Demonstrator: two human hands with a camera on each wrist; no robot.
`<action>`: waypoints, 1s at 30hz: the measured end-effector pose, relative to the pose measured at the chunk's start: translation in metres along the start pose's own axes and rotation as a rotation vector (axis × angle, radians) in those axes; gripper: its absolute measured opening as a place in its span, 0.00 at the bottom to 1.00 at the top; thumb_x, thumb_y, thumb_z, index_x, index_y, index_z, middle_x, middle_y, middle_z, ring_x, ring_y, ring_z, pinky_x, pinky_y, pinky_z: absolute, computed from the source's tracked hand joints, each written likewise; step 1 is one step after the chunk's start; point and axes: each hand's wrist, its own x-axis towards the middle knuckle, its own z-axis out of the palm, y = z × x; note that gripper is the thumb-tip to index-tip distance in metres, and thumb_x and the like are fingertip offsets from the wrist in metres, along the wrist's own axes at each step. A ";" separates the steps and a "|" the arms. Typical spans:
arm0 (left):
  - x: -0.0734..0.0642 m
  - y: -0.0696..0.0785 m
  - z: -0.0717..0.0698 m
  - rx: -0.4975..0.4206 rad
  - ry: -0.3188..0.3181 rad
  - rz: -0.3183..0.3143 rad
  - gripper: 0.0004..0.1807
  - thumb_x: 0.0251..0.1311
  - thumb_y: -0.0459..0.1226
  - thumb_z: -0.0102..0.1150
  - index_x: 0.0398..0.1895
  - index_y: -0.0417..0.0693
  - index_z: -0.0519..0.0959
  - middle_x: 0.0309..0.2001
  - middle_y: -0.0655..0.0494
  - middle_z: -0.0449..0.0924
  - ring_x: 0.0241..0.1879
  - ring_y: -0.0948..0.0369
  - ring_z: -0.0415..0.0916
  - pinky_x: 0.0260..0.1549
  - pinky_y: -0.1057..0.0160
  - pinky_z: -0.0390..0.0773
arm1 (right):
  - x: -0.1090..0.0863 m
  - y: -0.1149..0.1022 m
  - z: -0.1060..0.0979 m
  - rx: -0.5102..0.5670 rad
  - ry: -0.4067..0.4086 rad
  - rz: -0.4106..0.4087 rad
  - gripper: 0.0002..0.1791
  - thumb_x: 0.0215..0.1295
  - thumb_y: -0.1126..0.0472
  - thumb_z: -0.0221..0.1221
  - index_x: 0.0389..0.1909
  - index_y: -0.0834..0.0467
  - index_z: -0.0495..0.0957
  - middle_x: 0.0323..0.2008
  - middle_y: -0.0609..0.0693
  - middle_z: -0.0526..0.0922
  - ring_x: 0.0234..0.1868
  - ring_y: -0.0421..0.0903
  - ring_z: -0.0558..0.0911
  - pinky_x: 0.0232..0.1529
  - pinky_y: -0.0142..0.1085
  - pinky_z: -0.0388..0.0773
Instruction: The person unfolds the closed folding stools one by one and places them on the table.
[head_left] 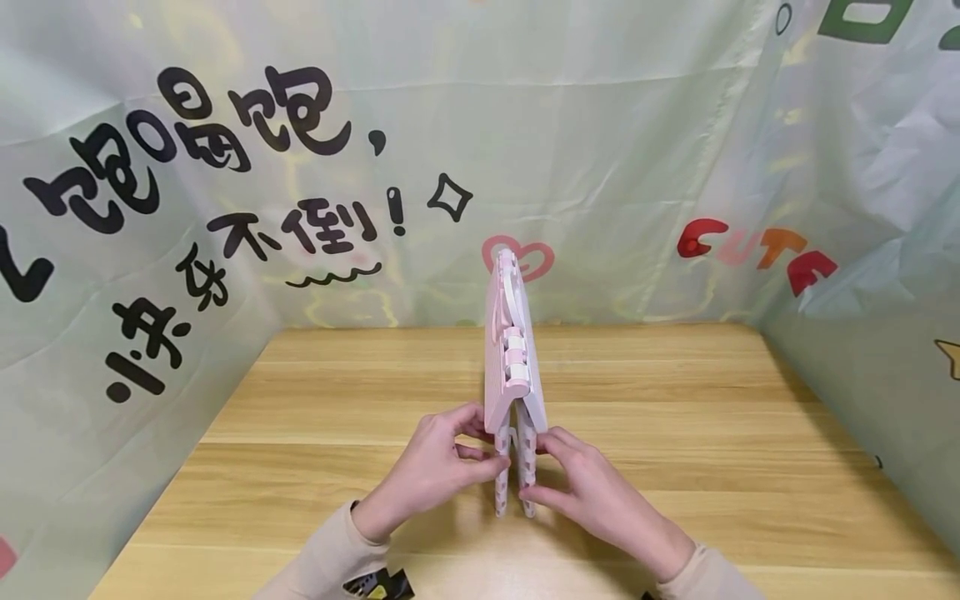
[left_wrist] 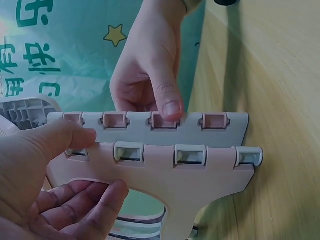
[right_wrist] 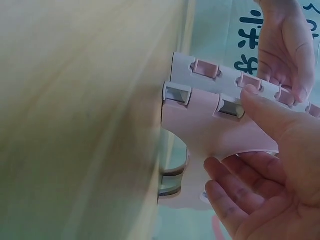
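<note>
From where I'm standing, a pink-and-white folding stool (head_left: 516, 387) is held upright at the middle of the desk (head_left: 300, 458), between the two hands. Its upper boards lean together like a steep roof, a row of hinge blocks (head_left: 515, 343) running along the ridge and a pale strap (head_left: 512, 296) farther back. On the near side, two slim panels stand nearly parallel, with a narrow gap between them.

The left hand (head_left: 435, 467) grasps the left panel (head_left: 502, 483), its thumb (left_wrist: 77, 137) over the socketed edge and its bent fingers (left_wrist: 102, 212) below, by the curved cut-out. The right hand (head_left: 600, 492) does the same on the right panel (head_left: 528, 471): thumb (right_wrist: 265, 110) by a white socket (right_wrist: 231, 107), fingers (right_wrist: 230, 207) bent beneath the edge. So each panel lies between a thumb and its fingers, and the stool fills the space between the hands.

Pale sleeves (head_left: 330, 554) reach in from the near side. At the far edge of the desk hangs a pale green cloth (head_left: 585, 167), printed with black lettering (head_left: 296, 108) on the left, a pink heart (head_left: 543, 260) behind the stool and "CUTE" (head_left: 780, 250) to the right.
</note>
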 end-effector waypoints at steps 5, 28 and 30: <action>-0.003 0.000 -0.002 -0.014 -0.007 -0.016 0.22 0.58 0.28 0.77 0.56 0.42 0.83 0.49 0.47 0.88 0.48 0.54 0.90 0.47 0.65 0.91 | -0.003 0.001 -0.004 -0.009 -0.006 0.003 0.23 0.63 0.51 0.77 0.56 0.51 0.84 0.56 0.43 0.87 0.57 0.50 0.89 0.60 0.48 0.89; -0.018 -0.006 -0.017 0.099 0.014 0.046 0.19 0.57 0.30 0.78 0.51 0.44 0.83 0.46 0.48 0.90 0.50 0.56 0.90 0.44 0.66 0.91 | -0.015 0.007 -0.018 -0.076 -0.007 -0.028 0.23 0.62 0.52 0.77 0.56 0.52 0.84 0.54 0.41 0.87 0.56 0.45 0.89 0.58 0.49 0.89; -0.020 -0.006 -0.018 0.101 0.016 0.045 0.19 0.56 0.29 0.77 0.51 0.44 0.83 0.46 0.49 0.90 0.50 0.55 0.89 0.43 0.66 0.91 | -0.016 0.008 -0.018 -0.078 -0.010 -0.025 0.23 0.62 0.53 0.77 0.56 0.52 0.84 0.54 0.41 0.87 0.56 0.44 0.89 0.58 0.48 0.89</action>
